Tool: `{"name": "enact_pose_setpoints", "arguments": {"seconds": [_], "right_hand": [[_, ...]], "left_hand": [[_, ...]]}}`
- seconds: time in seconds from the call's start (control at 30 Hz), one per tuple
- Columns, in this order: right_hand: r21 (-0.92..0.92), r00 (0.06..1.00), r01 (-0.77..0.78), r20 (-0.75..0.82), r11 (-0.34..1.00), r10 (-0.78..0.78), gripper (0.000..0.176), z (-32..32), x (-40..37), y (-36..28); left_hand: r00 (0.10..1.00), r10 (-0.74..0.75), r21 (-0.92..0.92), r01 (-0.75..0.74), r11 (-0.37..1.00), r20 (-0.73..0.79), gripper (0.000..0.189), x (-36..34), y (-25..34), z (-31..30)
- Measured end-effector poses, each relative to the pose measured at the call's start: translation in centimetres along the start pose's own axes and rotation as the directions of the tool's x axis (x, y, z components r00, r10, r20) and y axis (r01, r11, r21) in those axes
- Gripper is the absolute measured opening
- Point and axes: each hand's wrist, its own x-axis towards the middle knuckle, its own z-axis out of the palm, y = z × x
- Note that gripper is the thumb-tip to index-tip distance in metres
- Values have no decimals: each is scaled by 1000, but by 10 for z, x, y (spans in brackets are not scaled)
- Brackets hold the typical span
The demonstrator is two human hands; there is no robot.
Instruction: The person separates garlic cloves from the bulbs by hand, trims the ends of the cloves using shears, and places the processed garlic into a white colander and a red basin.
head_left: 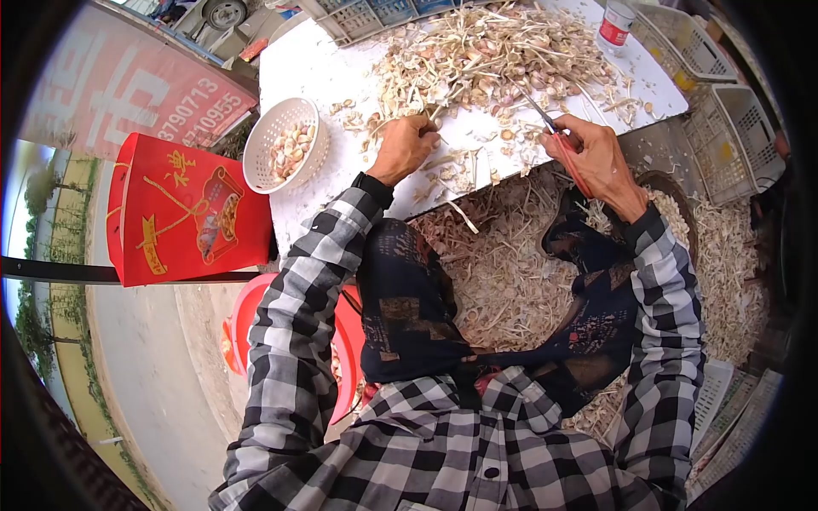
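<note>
My right hand (594,160) is wrapped round red-handled scissors (572,162), whose blades point up and left over the white table (336,64). Near the table's front edge, my left hand (404,148) has its fingers pinched together beside dry stalks; what they hold, if anything, is too small to make out. A big heap of garlic with dry stems (490,55) lies beyond both hands. To the left of my left hand stands a white perforated basket (254,154) with garlic cloves (291,150) in it.
A red gift bag (192,209) stands at the left, above a red tub (348,341). A cup with a red label (613,27) is at the back right. Plastic crates (724,140) line the right side. Garlic scraps (511,272) cover the ground between my legs.
</note>
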Motion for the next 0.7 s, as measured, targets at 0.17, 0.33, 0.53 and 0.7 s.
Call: {"name": "enact_pose_setpoints", "arguments": {"seconds": [0.17, 0.33, 0.53, 0.7], "right_hand": [[2, 1000, -12, 20, 1000, 12, 36, 0, 0, 2], [-18, 999, 31, 29, 999, -30, 30, 1, 0, 7], [20, 999, 1, 33, 1000, -2, 32, -2, -1, 0], [56, 999, 38, 27, 998, -39, 29, 5, 0, 2]], "left_hand": [[988, 153, 426, -125, 896, -32, 19, 11, -1, 27], [982, 114, 402, -166, 901, 149, 18, 3, -15, 20], [993, 102, 120, -95, 988, -55, 14, -8, 4, -4], [964, 265, 318, -251, 914, -2, 18, 32, 3, 15]]}}
